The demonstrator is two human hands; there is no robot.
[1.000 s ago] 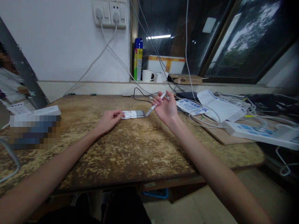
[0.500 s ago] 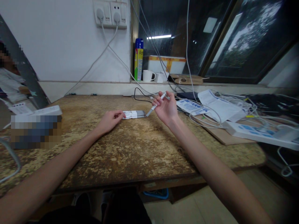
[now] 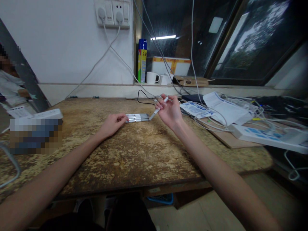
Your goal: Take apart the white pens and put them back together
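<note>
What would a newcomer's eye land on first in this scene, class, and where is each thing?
First, the right hand at the middle of the worn wooden table, holding a white pen tilted tip-down. Beside it the left hand touches a row of similar pens lying flat. A tangle of white cables and papers crowds the table's right side.

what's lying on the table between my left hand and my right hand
In the head view, a row of white pens lies between left hand and right hand, which holds another pen.

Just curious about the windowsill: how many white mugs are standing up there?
2: one mug beside the spray can, a second mug just right of it, partly behind cables. More may be hidden.
</note>
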